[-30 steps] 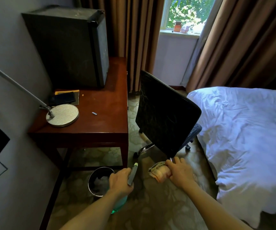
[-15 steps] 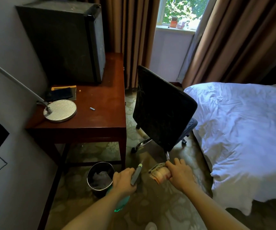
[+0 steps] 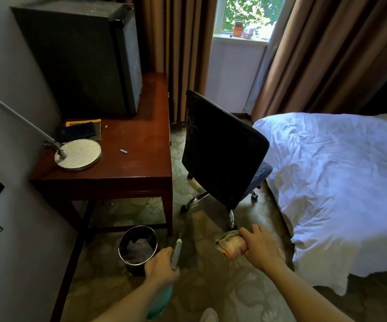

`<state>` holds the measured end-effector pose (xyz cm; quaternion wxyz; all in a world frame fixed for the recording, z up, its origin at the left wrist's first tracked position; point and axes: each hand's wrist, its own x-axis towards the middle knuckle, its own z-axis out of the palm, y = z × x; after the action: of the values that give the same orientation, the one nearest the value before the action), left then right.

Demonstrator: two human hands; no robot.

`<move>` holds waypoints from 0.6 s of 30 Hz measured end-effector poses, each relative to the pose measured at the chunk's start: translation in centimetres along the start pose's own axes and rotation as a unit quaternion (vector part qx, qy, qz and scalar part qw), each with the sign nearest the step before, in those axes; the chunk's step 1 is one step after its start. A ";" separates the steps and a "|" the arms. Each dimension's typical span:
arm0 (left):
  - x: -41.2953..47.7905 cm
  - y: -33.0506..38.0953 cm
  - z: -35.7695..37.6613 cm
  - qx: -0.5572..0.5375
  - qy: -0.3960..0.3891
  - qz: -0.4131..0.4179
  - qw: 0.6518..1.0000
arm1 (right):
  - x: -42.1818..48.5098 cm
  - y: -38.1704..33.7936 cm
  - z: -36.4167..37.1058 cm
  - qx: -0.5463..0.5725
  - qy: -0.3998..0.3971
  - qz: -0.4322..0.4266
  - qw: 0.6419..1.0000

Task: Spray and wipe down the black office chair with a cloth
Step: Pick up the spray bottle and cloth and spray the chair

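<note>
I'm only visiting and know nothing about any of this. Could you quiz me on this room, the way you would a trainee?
1. True or false: the right hand grips the cloth.
2. The left hand holds: A) a brush, B) the spray bottle, C) a cup.
3. What stands between the desk and the bed?
Key: 1 true; 2 B; 3 the black office chair.
</note>
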<state>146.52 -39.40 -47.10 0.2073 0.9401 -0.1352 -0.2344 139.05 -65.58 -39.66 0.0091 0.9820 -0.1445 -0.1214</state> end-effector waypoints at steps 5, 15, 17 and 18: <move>-0.4 -0.7 0.0 0.026 0.025 -0.043 0.998 | 0.4 -1.2 0.1 -0.008 0.000 -0.023 1.000; 0.4 -0.9 -0.4 0.003 0.072 0.042 0.997 | 2.2 -1.4 0.2 0.000 0.009 -0.042 0.999; 1.1 0.3 -0.7 -0.009 0.089 0.053 0.995 | 2.6 -0.9 0.2 0.008 0.011 -0.042 0.999; 1.5 1.1 -0.9 -0.011 0.094 0.051 0.994 | 2.8 -0.6 0.2 0.010 0.011 -0.042 0.999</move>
<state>148.05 -40.61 -46.45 0.2411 0.9475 -0.1603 -0.1360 141.75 -65.78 -40.58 -0.0043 0.9885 -0.1045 -0.1090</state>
